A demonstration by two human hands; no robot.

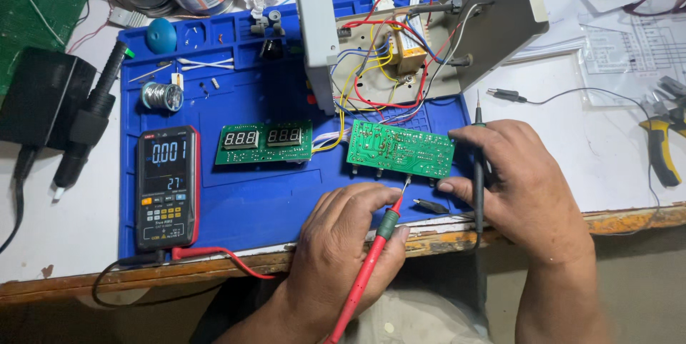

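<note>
A probing step is judged in hand: the slim red test probe (371, 258) is gripped in the left hand (343, 244), its tip at the near edge of the green rectangular circuit board (400, 148) on the blue mat (243, 201); the black probe (479, 172) is clasped by the right hand (525, 180). A steady tip is called for next.

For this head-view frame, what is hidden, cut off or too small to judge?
- Red probe: whether its tip touches the green circuit board is too small to tell.
- Black probe: mostly covered by the right hand; its tip points away from the board.
- Left hand: palm side and finger grip hidden by its own back.
- Grey casing: cut off by the top edge.
</note>
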